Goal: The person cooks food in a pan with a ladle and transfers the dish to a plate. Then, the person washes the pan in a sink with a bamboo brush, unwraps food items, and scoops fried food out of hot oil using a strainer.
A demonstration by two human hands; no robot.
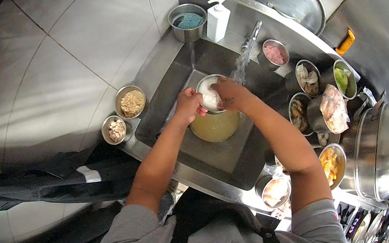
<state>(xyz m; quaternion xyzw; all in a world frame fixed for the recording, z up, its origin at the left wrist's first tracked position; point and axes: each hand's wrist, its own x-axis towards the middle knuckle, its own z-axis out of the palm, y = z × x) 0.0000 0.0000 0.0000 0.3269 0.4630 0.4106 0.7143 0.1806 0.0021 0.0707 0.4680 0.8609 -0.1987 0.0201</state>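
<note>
Far left edge of the table [163,54]: two small steel bowls, one with pale chunks [114,129], one with crumbly beige bits [131,102]. At the back corner, a steel cup with a blue sponge [188,21] and a white soap pump [217,19]. In the sink [221,155] we hold a small steel bowl [210,94] of white stuff over a larger bowl of yellowish liquid [216,125]. Our left hand [188,106] is curled around the small bowl's left rim; our right hand [231,95] is closed over its right rim, fingertips inside or not, we cannot tell. The tap [251,37] is running and the stream falls just right of the small bowl. We judge rinsing is mid-way: water flowing, bowl not set down. Right edge: bowls of pink meat [274,54], shellfish [309,79], greens [343,80], a bagged lump [334,108], a big pot [385,151].
</note>
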